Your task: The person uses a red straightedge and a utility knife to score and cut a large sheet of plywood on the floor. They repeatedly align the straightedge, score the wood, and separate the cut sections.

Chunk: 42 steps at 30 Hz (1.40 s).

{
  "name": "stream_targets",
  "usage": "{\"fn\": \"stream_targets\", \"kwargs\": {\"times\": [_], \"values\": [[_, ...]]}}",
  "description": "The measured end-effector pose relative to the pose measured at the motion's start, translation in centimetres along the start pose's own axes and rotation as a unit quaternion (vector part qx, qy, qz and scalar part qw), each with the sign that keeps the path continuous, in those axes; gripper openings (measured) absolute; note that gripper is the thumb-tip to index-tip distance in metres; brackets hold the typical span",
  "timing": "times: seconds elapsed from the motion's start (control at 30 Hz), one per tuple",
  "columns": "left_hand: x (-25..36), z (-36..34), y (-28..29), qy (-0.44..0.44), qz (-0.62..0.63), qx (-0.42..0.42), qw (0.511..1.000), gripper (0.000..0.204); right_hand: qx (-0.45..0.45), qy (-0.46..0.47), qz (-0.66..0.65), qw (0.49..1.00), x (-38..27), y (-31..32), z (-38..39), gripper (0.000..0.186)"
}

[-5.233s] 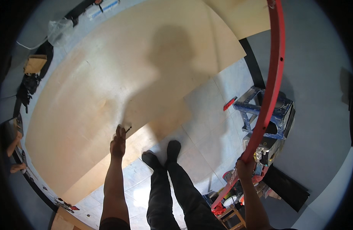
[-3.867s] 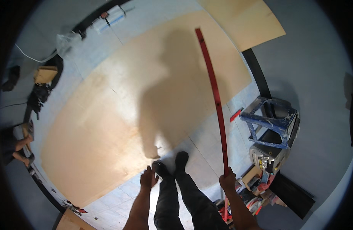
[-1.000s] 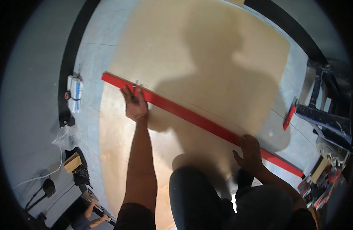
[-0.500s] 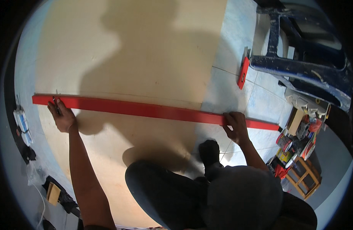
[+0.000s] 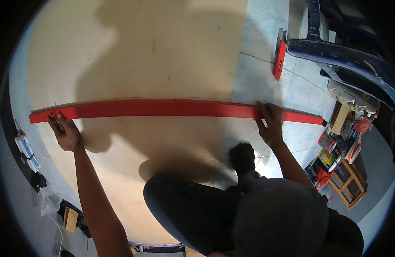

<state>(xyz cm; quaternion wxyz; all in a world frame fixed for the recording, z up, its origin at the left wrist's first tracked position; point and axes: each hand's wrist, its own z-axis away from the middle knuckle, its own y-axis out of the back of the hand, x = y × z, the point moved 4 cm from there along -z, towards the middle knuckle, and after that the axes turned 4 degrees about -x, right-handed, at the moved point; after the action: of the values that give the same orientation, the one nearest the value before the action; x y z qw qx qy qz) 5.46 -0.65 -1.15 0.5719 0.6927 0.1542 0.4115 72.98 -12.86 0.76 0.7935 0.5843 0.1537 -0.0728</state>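
Note:
A long red straight bar [image 5: 163, 108] lies across a pale wooden sheet [image 5: 184, 68], and its right part reaches past the sheet's edge over the tiles. At the bar's left end my left hand [image 5: 69, 135] presses its fingertips on the near edge. A thin dark pen-like tool [image 5: 53, 114] shows between those fingers, partly hidden; its tip pokes out beyond the bar's far edge. My right hand [image 5: 272, 124] grips the bar right of the sheet, fingers over the top and thumb at the near side.
Light blue floor tiles [image 5: 259, 81] border the sheet. A square with a red handle [image 5: 279, 60] lies beside a dark blue plastic stool [image 5: 343, 55]. Assorted packages [image 5: 334, 150] and a small wooden frame [image 5: 349, 184] are at the right. My bent knee [image 5: 163, 192] is over the sheet.
The bar's right end has swung away from me with my right hand, so the far edge now runs along the faint line on the sheet. The whole view has shifted slightly.

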Motion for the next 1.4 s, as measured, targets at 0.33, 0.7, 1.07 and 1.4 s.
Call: {"fn": "stream_targets", "kwargs": {"times": [0.33,0.7,1.07,1.4], "values": [[1.9,0.5,0.5,0.044,-0.076,-0.038,0.995,0.086,-0.006,-0.008,0.014,1.0,-0.1,-0.2,-0.3,0.067],[0.4,-0.3,-0.2,0.016,-0.058,0.012,0.998,0.087,0.034,0.011,0.03,0.999,0.5,-1.1,0.2,0.068],[0.3,-0.4,0.2,0.036,-0.079,0.001,0.996,0.085,0.001,-0.023,0.007,1.0,1.1,-1.8,0.3,0.063],[0.7,-0.4,0.1,0.036,-0.066,-0.01,0.997,0.086,0.029,0.003,0.026,0.999,1.0,-1.9,0.4,0.064]]}}
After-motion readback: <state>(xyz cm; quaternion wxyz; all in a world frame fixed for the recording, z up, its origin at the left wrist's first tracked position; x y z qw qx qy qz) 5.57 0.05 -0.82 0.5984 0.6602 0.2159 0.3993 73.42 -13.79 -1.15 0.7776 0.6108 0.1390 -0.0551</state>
